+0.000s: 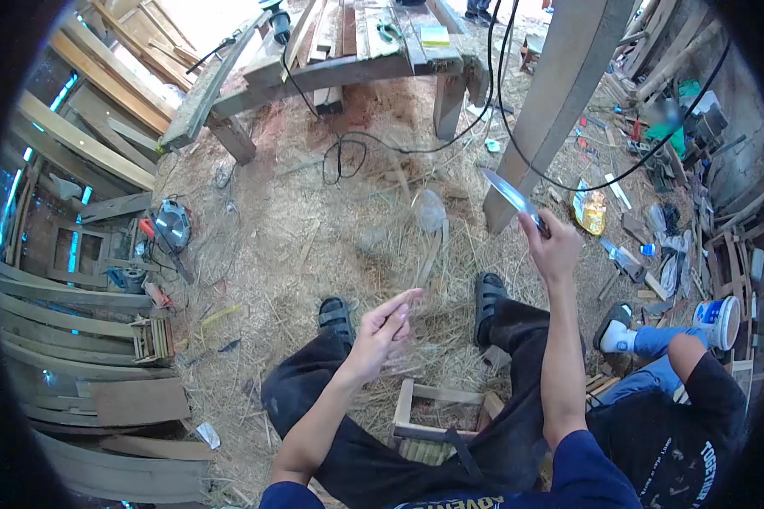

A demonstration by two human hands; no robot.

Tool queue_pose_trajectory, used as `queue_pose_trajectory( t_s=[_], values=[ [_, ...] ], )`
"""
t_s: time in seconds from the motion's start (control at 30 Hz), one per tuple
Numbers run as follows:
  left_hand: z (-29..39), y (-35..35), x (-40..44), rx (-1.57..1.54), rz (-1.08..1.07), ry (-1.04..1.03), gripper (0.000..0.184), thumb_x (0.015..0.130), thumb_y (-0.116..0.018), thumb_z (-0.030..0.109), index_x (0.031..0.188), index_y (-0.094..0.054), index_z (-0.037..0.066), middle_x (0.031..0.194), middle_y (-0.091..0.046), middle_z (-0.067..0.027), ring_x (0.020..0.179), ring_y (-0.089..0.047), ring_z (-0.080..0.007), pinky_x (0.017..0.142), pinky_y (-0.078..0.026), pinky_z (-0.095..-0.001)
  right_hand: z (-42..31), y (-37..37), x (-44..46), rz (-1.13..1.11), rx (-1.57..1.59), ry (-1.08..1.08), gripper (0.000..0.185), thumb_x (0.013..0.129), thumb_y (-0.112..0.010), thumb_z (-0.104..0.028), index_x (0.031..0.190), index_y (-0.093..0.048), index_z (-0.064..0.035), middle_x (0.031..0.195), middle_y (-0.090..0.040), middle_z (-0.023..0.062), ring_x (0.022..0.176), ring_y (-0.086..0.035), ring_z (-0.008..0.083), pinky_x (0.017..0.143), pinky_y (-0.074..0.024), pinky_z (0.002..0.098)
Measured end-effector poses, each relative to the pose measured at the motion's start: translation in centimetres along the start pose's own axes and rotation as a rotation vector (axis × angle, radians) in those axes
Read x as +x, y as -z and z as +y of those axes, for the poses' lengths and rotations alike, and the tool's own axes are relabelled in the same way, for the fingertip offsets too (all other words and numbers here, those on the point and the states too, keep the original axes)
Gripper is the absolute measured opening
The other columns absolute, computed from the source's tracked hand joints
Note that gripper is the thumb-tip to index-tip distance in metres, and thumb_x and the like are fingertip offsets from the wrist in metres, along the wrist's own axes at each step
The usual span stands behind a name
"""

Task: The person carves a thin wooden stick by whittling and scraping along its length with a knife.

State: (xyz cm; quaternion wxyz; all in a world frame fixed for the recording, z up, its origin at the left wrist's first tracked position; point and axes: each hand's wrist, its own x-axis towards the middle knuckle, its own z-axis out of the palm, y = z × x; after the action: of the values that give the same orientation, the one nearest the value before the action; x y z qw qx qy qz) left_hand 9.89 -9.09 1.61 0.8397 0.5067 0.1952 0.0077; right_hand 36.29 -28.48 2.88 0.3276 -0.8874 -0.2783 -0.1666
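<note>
My right hand (555, 246) is closed round the handle of a knife (511, 193), whose bright blade points up and to the left, in front of a wooden post. Lower and to the left, my left hand (384, 329) is raised over the straw-covered ground between my knees. Its index finger points to the right and the other fingers are curled; anything within them is too small to make out. Beyond the hands, a clear plastic piece (429, 212) lies on the ground beside a thin strip of wood.
A wooden bench (314, 78) stands ahead, with black cables trailing down. The thick post (560, 93) rises at the right. A co-worker (662, 424) sits at the lower right near a white bucket (726, 322). A circular saw (173, 226) lies left; timber lines the wall.
</note>
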Motion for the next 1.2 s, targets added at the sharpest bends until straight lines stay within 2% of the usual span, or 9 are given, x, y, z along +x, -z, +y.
queue_pose_trajectory(
  t_s=[0.2, 0.37, 0.47, 0.63, 0.8, 0.9, 0.93, 1.07, 1.2],
  values=[
    [0.0, 0.3, 1.6, -0.224, 0.156, -0.038, 0.032, 0.106, -0.046, 0.016, 0.138, -0.044, 0.014, 0.078, -0.051, 0.0003, 0.05, -0.032, -0.0029, 0.043, -0.024, -0.0205, -5.7, -2.0, -3.0, -0.176, 0.124, 0.338, 0.039, 0.081, -0.077, -0.049, 0.074, -0.069, -0.011, 0.054, -0.058, 0.008, 0.048, -0.06, 0.0255, 0.049, -0.0437, 0.0378],
    [-0.4, -0.8, 3.3, -0.259, 0.164, -0.07, 0.032, 0.104, -0.046, 0.009, 0.136, -0.049, 0.014, 0.077, -0.05, 0.0018, 0.051, -0.032, -0.0019, 0.043, -0.024, -0.0199, -10.1, -3.7, -3.8, -0.33, 0.336, 0.532, 0.04, 0.078, -0.079, -0.05, 0.075, -0.069, -0.0114, 0.053, -0.058, 0.0086, 0.048, -0.06, 0.0259, 0.05, -0.045, 0.0389],
    [0.6, -2.2, 3.0, -0.216, 0.236, -0.069, 0.037, 0.105, -0.043, 0.006, 0.141, -0.048, 0.015, 0.077, -0.048, 0.0047, 0.052, -0.032, -0.0016, 0.044, -0.025, -0.0197, -11.3, -4.5, -4.7, -0.392, 0.381, 0.464, 0.038, 0.08, -0.078, -0.049, 0.088, -0.074, -0.0118, 0.054, -0.058, 0.0096, 0.05, -0.062, 0.0274, 0.051, -0.0465, 0.04],
    [0.8, -1.7, 3.2, -0.186, 0.116, -0.09, 0.044, 0.107, -0.045, 0.018, 0.151, -0.038, 0.017, 0.079, -0.049, 0.0018, 0.054, -0.034, -0.0028, 0.046, -0.028, -0.02, -11.6, -4.3, -4.5, -0.488, 0.508, 0.193, 0.045, 0.082, -0.076, -0.049, 0.103, -0.076, -0.0086, 0.063, -0.065, 0.0135, 0.058, -0.068, 0.0282, 0.056, -0.0513, 0.0359],
    [-0.1, -2.4, 2.6, -0.133, 0.124, -0.133, 0.058, 0.106, -0.049, 0.025, 0.156, -0.02, 0.018, 0.082, -0.055, -0.0039, 0.057, -0.038, -0.0041, 0.048, -0.029, -0.02, -10.3, -4.8, -4.5, -0.642, 0.677, -0.047, 0.039, 0.086, -0.075, -0.041, 0.103, -0.076, -0.0062, 0.063, -0.064, 0.0111, 0.054, -0.062, 0.0167, 0.055, -0.0465, 0.0311],
    [-0.1, -2.0, 2.7, -0.12, 0.032, -0.079, 0.051, 0.105, -0.046, 0.016, 0.153, -0.026, 0.017, 0.083, -0.057, -0.0044, 0.055, -0.036, -0.0042, 0.047, -0.028, -0.0194, -10.1, -4.1, -4.3, -0.581, 0.683, -0.006, 0.029, 0.092, -0.073, -0.027, 0.103, -0.073, -0.0001, 0.059, -0.053, -0.0018, 0.055, -0.044, 0.0044, 0.049, -0.0354, 0.0261],
    [0.0, -2.1, 2.6, -0.112, 0.03, -0.074, 0.039, 0.105, -0.047, 0.016, 0.144, -0.04, 0.012, 0.083, -0.059, -0.005, 0.055, -0.036, -0.004, 0.048, -0.03, -0.0198, -9.8, -4.1, -4.1, -0.559, 0.666, -0.035, 0.032, 0.091, -0.073, -0.032, 0.101, -0.074, -0.0019, 0.059, -0.054, 0.0015, 0.054, -0.048, 0.008, 0.051, -0.0379, 0.0281],
    [-1.0, -2.1, 2.9, -0.014, 0.073, -0.061, 0.028, 0.105, -0.051, 0.016, 0.131, -0.054, 0.005, 0.083, -0.058, -0.0031, 0.055, -0.036, -0.004, 0.049, -0.029, -0.0201, -8.6, -3.2, -3.9, -0.52, 0.589, -0.099, 0.037, 0.089, -0.072, -0.042, 0.097, -0.076, -0.0062, 0.058, -0.059, 0.0084, 0.052, -0.057, 0.016, 0.054, -0.0437, 0.0324],
    [-1.3, -2.4, 3.7, -0.099, 0.13, -0.141, 0.029, 0.106, -0.051, 0.017, 0.132, -0.054, 0.005, 0.081, -0.058, -0.0021, 0.055, -0.036, -0.0023, 0.046, -0.028, -0.0212, -8.5, -2.4, -4.9, -0.538, 0.492, -0.016, 0.035, 0.091, -0.07, -0.042, 0.097, -0.076, -0.008, 0.059, -0.061, 0.0096, 0.053, -0.062, 0.0194, 0.054, -0.046, 0.034]
  ],
)
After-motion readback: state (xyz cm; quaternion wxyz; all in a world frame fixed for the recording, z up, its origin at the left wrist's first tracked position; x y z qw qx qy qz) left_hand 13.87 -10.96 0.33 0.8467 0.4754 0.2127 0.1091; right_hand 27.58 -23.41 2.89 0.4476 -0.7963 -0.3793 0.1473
